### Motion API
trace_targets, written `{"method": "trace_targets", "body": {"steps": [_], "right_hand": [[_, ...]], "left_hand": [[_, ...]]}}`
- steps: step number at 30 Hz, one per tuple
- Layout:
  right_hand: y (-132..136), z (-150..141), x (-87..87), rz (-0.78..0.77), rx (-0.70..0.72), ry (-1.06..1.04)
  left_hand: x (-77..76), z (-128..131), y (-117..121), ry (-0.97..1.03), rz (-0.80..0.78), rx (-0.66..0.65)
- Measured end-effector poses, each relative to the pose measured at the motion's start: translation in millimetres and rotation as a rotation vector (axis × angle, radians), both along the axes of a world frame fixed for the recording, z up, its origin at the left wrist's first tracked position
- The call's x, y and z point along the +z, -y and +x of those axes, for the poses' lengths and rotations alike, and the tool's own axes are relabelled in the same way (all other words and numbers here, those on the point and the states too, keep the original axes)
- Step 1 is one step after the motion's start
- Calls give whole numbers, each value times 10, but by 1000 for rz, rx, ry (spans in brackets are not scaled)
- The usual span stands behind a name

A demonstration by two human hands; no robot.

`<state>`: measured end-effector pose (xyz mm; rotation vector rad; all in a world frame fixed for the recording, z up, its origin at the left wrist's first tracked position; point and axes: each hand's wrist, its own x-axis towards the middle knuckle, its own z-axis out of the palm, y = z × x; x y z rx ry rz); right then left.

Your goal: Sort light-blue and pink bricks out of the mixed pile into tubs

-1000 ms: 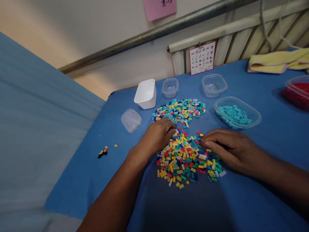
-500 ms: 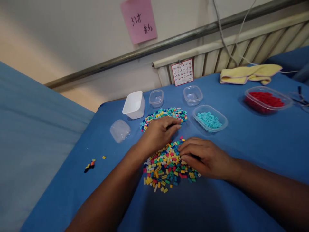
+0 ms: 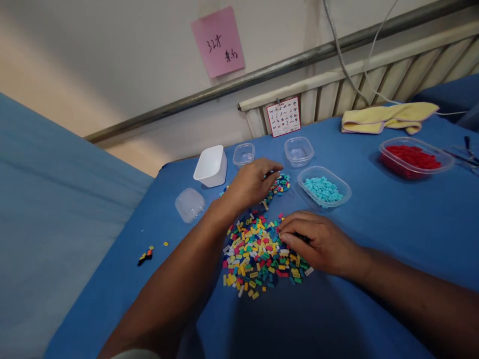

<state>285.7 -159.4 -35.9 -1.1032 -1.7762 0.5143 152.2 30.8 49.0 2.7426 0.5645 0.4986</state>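
Small multicoloured toy building bricks lie in two piles on the blue cloth. My left hand [image 3: 253, 183] hovers over the far pile [image 3: 281, 184] and hides much of it. Its thumb and forefinger are drawn together, and whatever may be between them is too small to make out. At the right edge of the near pile [image 3: 258, 249] rests my right hand [image 3: 322, 243], fingers curled and tips among the bricks. What those fingertips hold, if anything, is hidden. Beyond it stands a clear tub [image 3: 325, 187] of light blue bricks.
Behind the piles stand a white tub [image 3: 211, 167] and two clear tubs [image 3: 244, 154]. A clear lid or tub [image 3: 190, 204] lies left. Red bricks fill another tub [image 3: 415, 157], near a yellow cloth [image 3: 389, 118]. Some joined bricks [image 3: 145, 256] lie far left.
My left hand has moved from between the piles up and away over the far pile. My right hand has stayed at the near pile's right side. The view has swung right.
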Motion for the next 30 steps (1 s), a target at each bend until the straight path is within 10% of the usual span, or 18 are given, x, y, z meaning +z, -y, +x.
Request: {"method": "trace_targets", "body": {"steps": [9, 16, 30], "right_hand": [[-19, -12, -22, -41, -28, 19], [4, 24, -37, -69, -33, 15], [1, 18, -59, -115, -13, 18]], "left_hand": [[-494, -322, -95, -335, 65, 88], [-553, -64, -234, -483, 79, 94], [-558, -803, -178, -540, 7, 278]]}}
